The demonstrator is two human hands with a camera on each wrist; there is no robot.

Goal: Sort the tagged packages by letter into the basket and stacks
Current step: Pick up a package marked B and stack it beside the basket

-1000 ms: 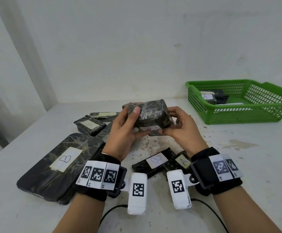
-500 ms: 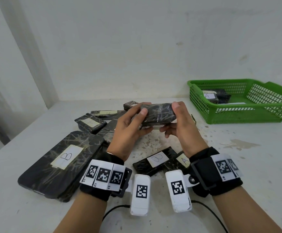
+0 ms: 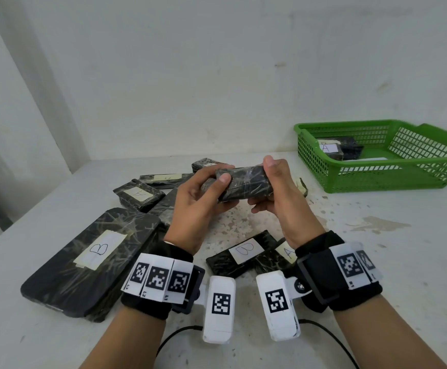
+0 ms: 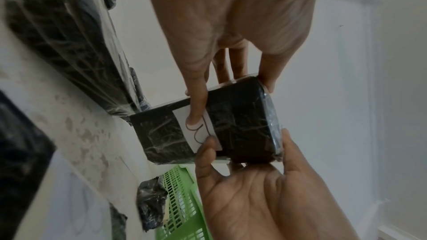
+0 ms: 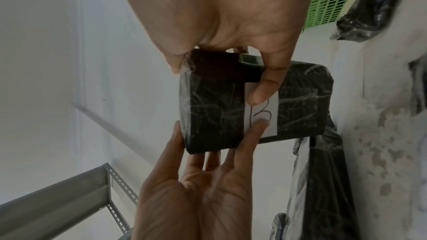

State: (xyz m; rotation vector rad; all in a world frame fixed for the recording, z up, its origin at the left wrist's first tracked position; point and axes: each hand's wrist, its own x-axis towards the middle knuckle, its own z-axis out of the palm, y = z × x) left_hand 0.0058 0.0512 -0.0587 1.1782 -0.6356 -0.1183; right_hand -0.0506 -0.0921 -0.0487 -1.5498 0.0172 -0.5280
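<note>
Both hands hold one small black plastic-wrapped package (image 3: 246,182) in the air above the table's middle. My left hand (image 3: 221,191) grips its left end, thumb on top and fingers beneath. My right hand (image 3: 266,185) grips the right end the same way. The package's white tag (image 4: 196,132) faces downward and shows in the wrist views; a fingertip from each hand partly covers its letter, which looks like a B (image 5: 263,114). The green basket (image 3: 376,182) stands at the right rear with an A-tagged package (image 3: 328,149) inside.
A large flat B package (image 3: 92,259) lies at the left. A small B package (image 3: 243,251) and an A package (image 3: 283,254) lie near my wrists. Another A package (image 3: 137,194) and several more sit behind my hands. A metal shelf frame (image 5: 69,198) stands to the left.
The hands have turned the package from tilted toward me to lying level, so its tag now faces down. Both hands stay on it and have risen slightly.
</note>
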